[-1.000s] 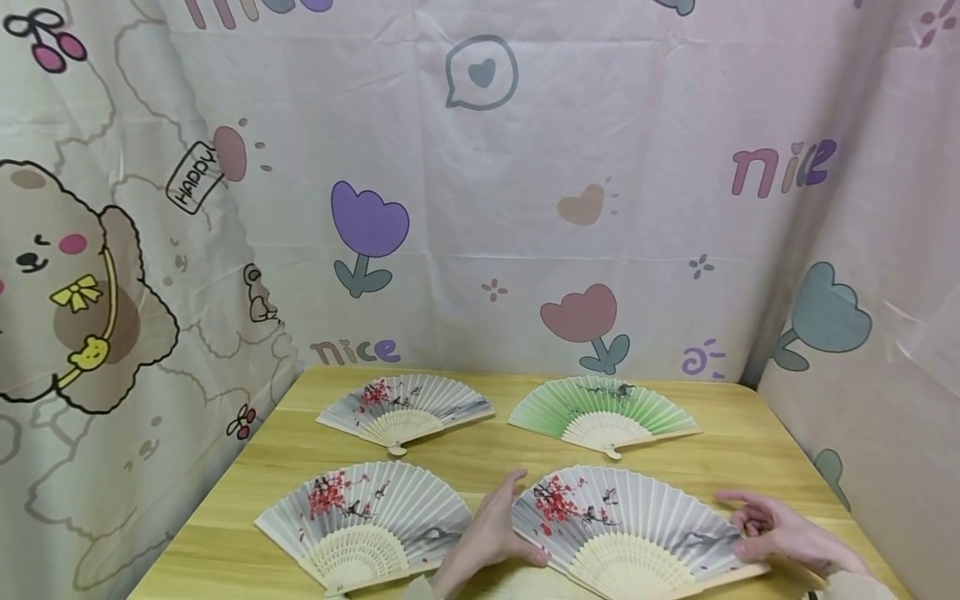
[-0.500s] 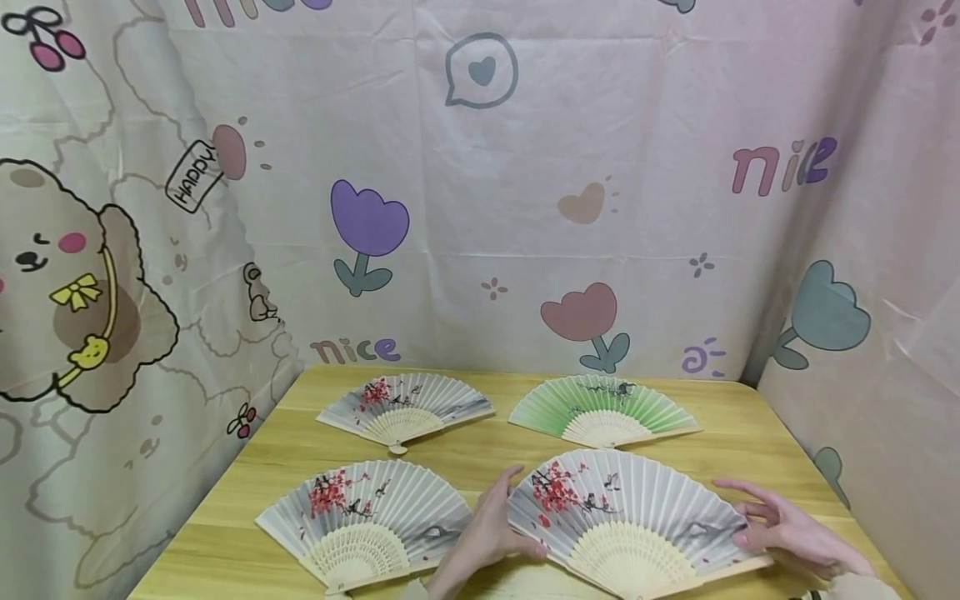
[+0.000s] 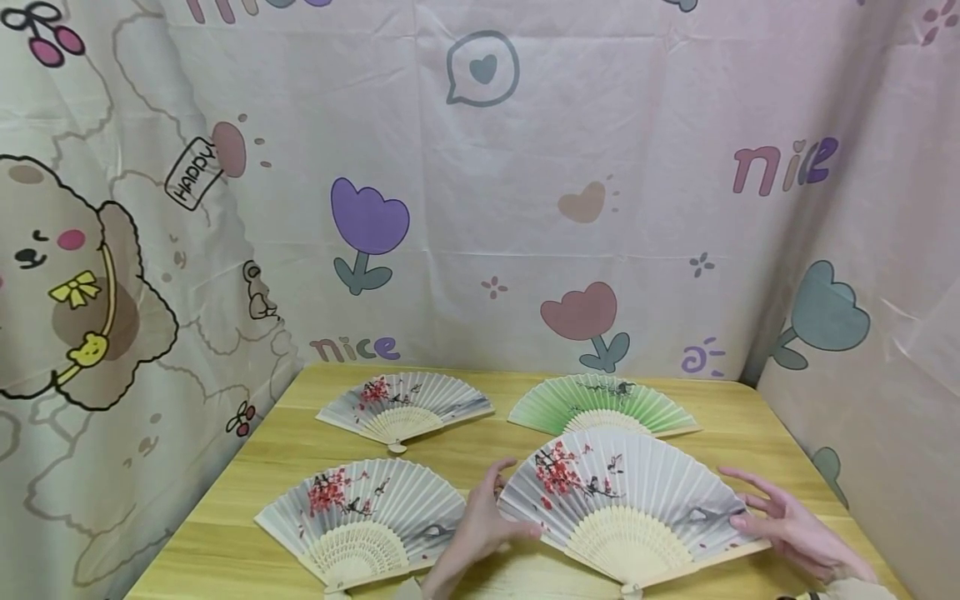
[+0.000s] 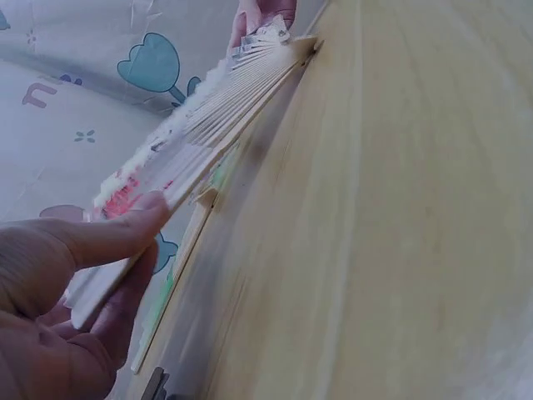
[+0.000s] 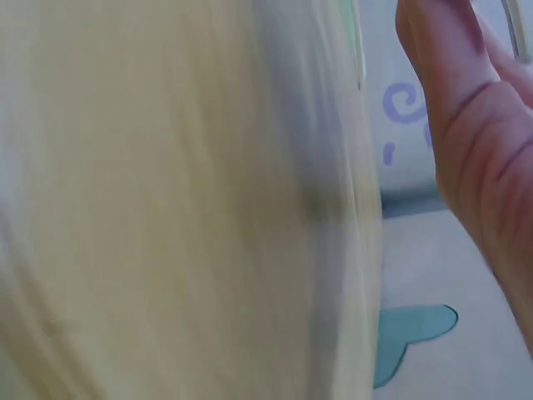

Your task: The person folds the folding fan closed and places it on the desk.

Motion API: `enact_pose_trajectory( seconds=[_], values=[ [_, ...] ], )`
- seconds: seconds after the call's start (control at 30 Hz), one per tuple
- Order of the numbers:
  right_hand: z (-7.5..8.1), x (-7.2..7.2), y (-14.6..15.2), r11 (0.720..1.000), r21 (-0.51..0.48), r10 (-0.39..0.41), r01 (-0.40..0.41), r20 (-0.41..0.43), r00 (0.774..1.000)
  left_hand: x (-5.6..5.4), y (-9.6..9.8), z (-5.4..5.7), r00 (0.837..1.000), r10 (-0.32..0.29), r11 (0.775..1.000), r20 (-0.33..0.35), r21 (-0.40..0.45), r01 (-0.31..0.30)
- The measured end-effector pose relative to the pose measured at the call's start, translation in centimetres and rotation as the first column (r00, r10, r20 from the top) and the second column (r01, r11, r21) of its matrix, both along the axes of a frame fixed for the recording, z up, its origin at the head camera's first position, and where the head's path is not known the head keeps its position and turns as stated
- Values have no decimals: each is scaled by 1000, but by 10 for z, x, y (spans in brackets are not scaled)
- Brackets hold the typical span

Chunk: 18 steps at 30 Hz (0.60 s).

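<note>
Spanning both hands, near the front of the wooden table: one open folding fan, the blossom fan, grey-white pleated leaf with red blossoms and dark birds, pale pierced ribs.

Left hand: pinched the left end of the blossom fan. Thumb lay over the front, near the outer stick; fingers were bent behind it, so that the corner sat between them, as the left wrist view showed.

Right hand: grasped the opposite end. Thumb lay on the leaf near its right corner; other fingers stood behind the edge, the forefinger extended outward beyond the leaf. Its wrist view was blurred and gave little of the grip.

Position: blossom fan tilted, face to the head camera, its leaf raised off the tabletop; whether the pivot touched the wood could not be told. Its top edge overlapped the lower part of the green fan in the head view.

Also on the table: one front-left fan, beside the left hand, and one back-left fan, both spread, of matching pattern.

Behind: printed cloth with tulips and lettering.
</note>
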State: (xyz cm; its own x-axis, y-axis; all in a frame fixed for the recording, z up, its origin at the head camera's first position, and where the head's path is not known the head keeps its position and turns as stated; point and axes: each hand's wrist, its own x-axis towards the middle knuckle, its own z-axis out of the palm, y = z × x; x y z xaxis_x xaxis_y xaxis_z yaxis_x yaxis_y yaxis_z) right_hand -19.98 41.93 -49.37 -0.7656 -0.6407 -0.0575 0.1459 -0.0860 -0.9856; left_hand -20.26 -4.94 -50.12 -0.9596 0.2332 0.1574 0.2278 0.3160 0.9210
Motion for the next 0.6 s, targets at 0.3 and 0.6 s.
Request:
enact_pose_trajectory(
  seconds=[0.3,0.6],
  values=[
    [-4,-1,-11,959,-284,18,14,109,994,-2,-1,1,996,15,952,86,302,-40],
    [-6,-2,-24,871,-490,81,40,222,972,-3,3,2,972,86,876,221,447,-179]
  ],
)
